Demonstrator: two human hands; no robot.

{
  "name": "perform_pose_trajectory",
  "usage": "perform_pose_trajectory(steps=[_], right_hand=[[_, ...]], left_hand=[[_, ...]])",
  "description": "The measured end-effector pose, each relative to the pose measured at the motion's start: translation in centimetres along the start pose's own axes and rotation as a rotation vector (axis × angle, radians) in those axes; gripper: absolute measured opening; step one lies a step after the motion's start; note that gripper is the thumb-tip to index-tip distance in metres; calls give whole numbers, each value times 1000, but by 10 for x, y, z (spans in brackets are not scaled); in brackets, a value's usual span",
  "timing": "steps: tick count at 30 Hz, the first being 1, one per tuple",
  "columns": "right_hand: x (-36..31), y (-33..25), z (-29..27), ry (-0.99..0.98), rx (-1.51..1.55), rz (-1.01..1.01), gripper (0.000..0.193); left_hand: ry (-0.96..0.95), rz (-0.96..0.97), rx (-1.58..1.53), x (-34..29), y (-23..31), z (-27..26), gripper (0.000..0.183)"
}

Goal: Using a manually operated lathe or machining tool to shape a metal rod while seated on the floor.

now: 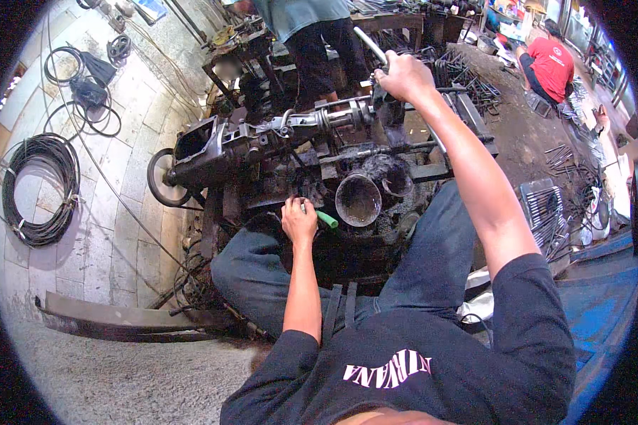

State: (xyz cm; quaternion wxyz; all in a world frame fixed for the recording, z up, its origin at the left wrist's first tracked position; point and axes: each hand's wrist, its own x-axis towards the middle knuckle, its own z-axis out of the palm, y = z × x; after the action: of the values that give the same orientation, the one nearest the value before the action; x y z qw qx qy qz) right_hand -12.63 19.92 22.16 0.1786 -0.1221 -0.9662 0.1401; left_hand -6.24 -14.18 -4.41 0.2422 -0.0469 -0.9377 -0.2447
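Observation:
A dark, greasy lathe-like machine (262,138) stretches from left to right in front of me, above my knees. My right hand (406,76) is closed around a pale metal lever bar (370,44) at the machine's right end. Low in front of the machine, my left hand (299,221) has its fingers curled about a green tube-like piece (327,219), whose end sticks out to the right; what else the fingers cover is hidden. Just right of this piece is a round metal cup (359,200) with dark, wet-looking contents.
A black handwheel (164,178) juts out at the machine's left. A coil of black cable (41,190) lies on the pale tiles. One person stands beyond the machine; another in a red shirt (550,67) sits far right. Metal rods (546,212) lie at the right.

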Motion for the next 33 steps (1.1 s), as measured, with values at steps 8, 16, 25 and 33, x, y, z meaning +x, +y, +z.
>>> perform_pose_trajectory(steps=[8,16,25,33], right_hand=[[-3,-5,-1,15,9,16,46],[-1,0,0,25,10,6,47],[3,1,8,53,42,-12,44],[3,0,8,57,40,13,46]], left_hand=[[-14,-10,1,0,1,-1,23],[-56,-21,-5,0,1,-3,22],[-21,-27,-47,-1,4,-6,22],[-6,-22,-41,-1,2,-3,21]])
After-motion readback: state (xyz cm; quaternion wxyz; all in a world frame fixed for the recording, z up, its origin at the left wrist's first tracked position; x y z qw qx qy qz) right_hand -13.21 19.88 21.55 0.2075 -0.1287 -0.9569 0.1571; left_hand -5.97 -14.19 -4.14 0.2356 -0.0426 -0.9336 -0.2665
